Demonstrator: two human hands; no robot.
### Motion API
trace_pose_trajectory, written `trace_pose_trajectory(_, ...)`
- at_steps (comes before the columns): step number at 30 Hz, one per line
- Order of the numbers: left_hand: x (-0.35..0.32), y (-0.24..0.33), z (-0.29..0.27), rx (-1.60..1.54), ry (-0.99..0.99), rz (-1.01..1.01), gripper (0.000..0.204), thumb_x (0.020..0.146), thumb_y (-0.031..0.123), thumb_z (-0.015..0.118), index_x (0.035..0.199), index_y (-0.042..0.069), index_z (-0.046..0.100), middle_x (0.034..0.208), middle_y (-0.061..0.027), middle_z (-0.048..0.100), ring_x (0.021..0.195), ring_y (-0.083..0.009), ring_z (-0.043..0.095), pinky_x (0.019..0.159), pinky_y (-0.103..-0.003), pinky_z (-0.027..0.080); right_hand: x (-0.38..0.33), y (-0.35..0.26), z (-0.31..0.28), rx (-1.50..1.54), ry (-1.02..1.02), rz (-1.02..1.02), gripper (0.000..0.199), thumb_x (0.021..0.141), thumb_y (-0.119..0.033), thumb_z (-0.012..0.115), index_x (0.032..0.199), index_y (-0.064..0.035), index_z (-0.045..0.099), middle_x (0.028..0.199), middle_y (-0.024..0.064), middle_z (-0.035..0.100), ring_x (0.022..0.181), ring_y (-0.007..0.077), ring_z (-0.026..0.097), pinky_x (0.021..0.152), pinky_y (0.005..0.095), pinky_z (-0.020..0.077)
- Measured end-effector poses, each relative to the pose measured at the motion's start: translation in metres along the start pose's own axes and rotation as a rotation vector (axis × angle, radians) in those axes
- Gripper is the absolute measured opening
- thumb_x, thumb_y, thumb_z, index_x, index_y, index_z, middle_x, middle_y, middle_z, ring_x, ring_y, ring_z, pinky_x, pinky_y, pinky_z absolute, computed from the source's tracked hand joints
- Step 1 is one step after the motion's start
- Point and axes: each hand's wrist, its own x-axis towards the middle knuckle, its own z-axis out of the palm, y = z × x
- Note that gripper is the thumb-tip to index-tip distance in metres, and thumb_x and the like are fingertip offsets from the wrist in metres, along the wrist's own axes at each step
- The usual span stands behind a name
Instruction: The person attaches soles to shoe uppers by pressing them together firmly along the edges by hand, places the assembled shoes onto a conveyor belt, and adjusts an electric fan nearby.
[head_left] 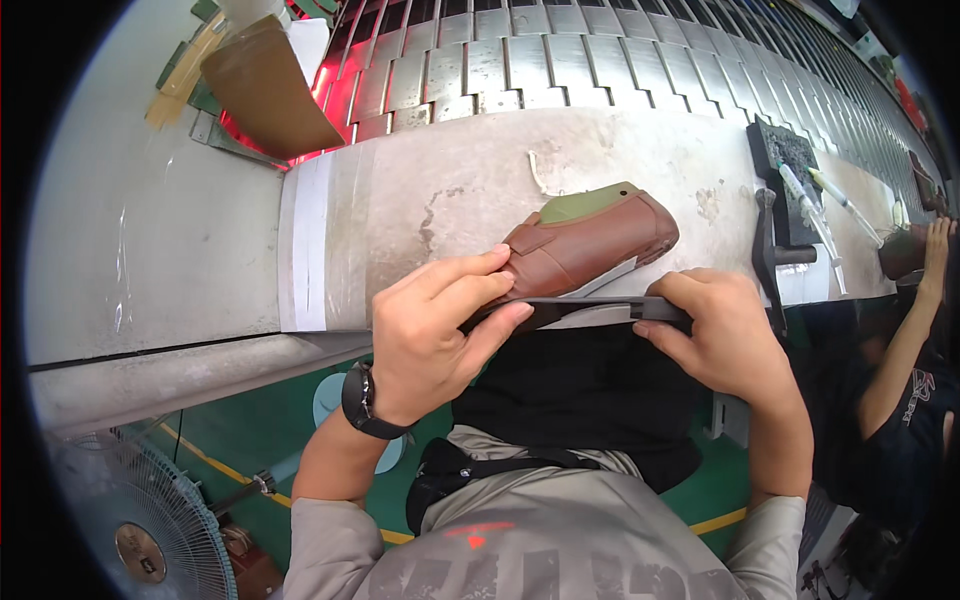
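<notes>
At pale bench (400, 200), left hand (430, 320) faces right hand (728, 325).

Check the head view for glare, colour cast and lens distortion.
Head view: red glow beside the brown board, glare on the metal slats, far edge of the workbench bowed by the fisheye, dark corners; brown shoe upper fairly sharp.
</notes>
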Motion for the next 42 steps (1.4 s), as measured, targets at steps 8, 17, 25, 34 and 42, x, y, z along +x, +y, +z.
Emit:
trace_pose_trajectory(8,0.103,-0.02,0.028,-0.01,-0.195,0.055,0.049,0.085,0.035,0.088,0.116,-0.001,0.075,0.107,-0.0219,0.074,0.096,-0.033,0.073,0.089,-0.04,0.057,-0.017,0.017,-0.006,0.442,0.106,0.134,0.025,0.084,-0.007,0.085,0.101,0.0011,0.07,0.081,0.0147,0.07,0.069,0.0241,0.067,0.064,0.0348,0.0514)
trace_pose_trajectory(17,0.15,-0.034,0.091,-0.459,-0.399,-0.104,0.047,0.076,0.03,0.087,0.11,0.002,0.072,0.102,-0.0118,0.07,0.101,-0.022,0.067,0.09,-0.036,0.055,-0.001,-0.002,-0.027,0.96,0.26,0.168,0.038,0.093,-0.003,0.081,0.125,0.0055,0.062,0.109,0.0102,0.073,0.098,0.0128,0.07,0.087,0.0285,0.0577)
trace_pose_trajectory(25,0.146,0.037,-0.012,-0.293,0.284,0.262,0.045,0.077,0.009,0.082,0.121,0.002,0.073,0.115,-0.0134,0.07,0.104,-0.0276,0.068,0.092,-0.038,0.057,0.046,-0.054,-0.019,0.905,0.697,-0.186,0.093,0.08,-0.02,0.096,0.154,0.0019,0.044,0.133,0.0145,0.062,0.119,0.0222,0.065,0.105,0.0382,0.0531)
trace_pose_trajectory(34,0.121,0.051,-0.032,-0.051,0.285,0.521,0.076,0.081,0.058,0.088,0.127,0.001,0.069,0.119,-0.0147,0.069,0.104,-0.0336,0.064,0.09,-0.044,0.052,0.03,-0.06,-0.003,0.499,0.885,-0.251,0.086,0.071,-0.014,0.099,0.143,0.0038,0.056,0.127,0.0212,0.072,0.115,0.0322,0.074,0.1,0.0412,0.0584)
trace_pose_trajectory(42,0.114,0.063,-0.025,0.096,0.309,0.577,0.095,0.07,0.072,0.09,0.128,0.0,0.066,0.118,-0.0171,0.066,0.102,-0.031,0.062,0.087,-0.042,0.051,0.028,-0.067,-0.015,0.373,0.803,-0.269,0.08,0.072,-0.021,0.098,0.139,0.0034,0.062,0.127,0.0215,0.073,0.113,0.0359,0.075,0.095,0.0413,0.0603)
